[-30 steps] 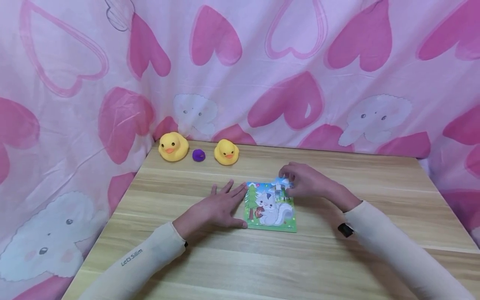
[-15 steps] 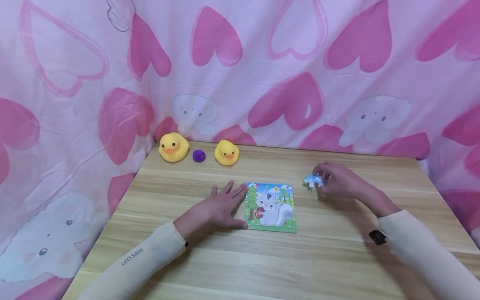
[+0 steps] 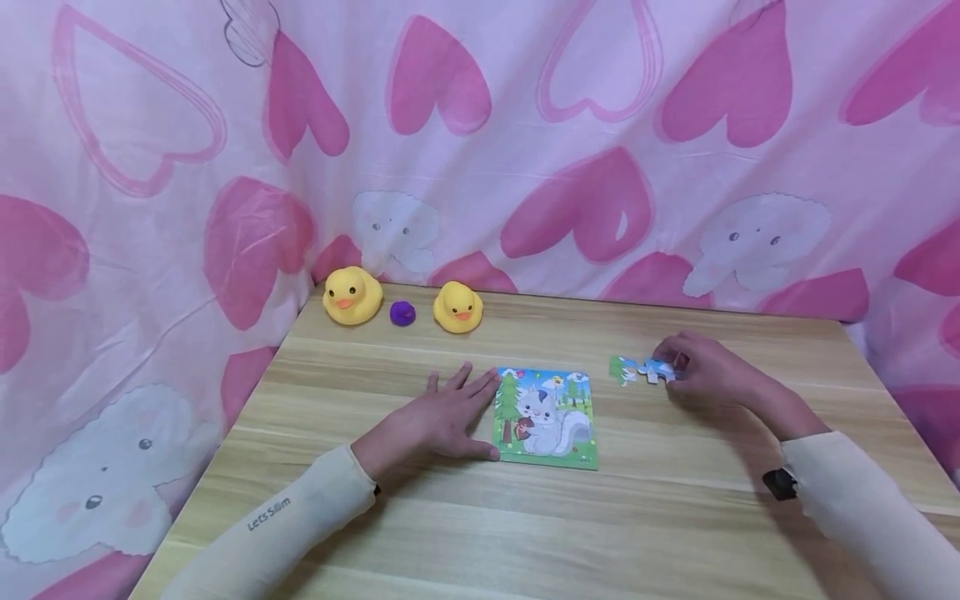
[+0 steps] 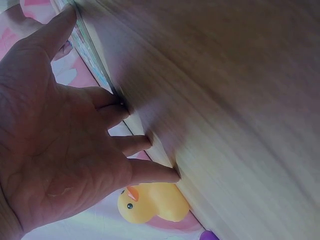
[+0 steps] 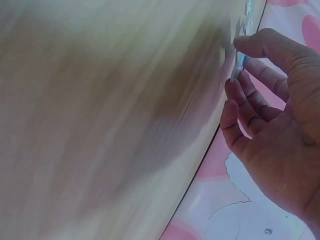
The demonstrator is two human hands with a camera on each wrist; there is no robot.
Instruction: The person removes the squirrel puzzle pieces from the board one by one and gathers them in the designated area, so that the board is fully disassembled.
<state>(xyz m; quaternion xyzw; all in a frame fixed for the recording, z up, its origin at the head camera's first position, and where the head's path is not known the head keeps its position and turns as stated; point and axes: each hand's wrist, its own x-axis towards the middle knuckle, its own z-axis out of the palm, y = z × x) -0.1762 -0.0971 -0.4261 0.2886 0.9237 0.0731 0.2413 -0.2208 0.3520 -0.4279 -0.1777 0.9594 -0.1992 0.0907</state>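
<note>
A square puzzle board (image 3: 546, 417) with a white squirrel picture lies flat on the table. My left hand (image 3: 442, 415) rests beside it, fingers straight and spread, thumb and fingertips touching its left edge; the left wrist view shows this hand (image 4: 65, 135) with fingertips on the wood. To the board's right, my right hand (image 3: 708, 371) pinches a blue-and-white jigsaw piece (image 3: 654, 372) between thumb and fingers, close to the tabletop. Another jigsaw piece (image 3: 622, 369), green and blue, lies against its left side. In the right wrist view the held piece (image 5: 240, 61) shows edge-on.
Along the back left of the wooden table (image 3: 480, 533) stand a large yellow duck (image 3: 353, 297), a small purple duck (image 3: 402, 313) and a second yellow duck (image 3: 458, 307). A pink heart-patterned curtain (image 3: 570, 100) hangs behind the table.
My right hand has moved right, from over the board's upper right corner to the table beside it, with jigsaw pieces. One piece now lies left of the fingers. My left hand has stayed put.
</note>
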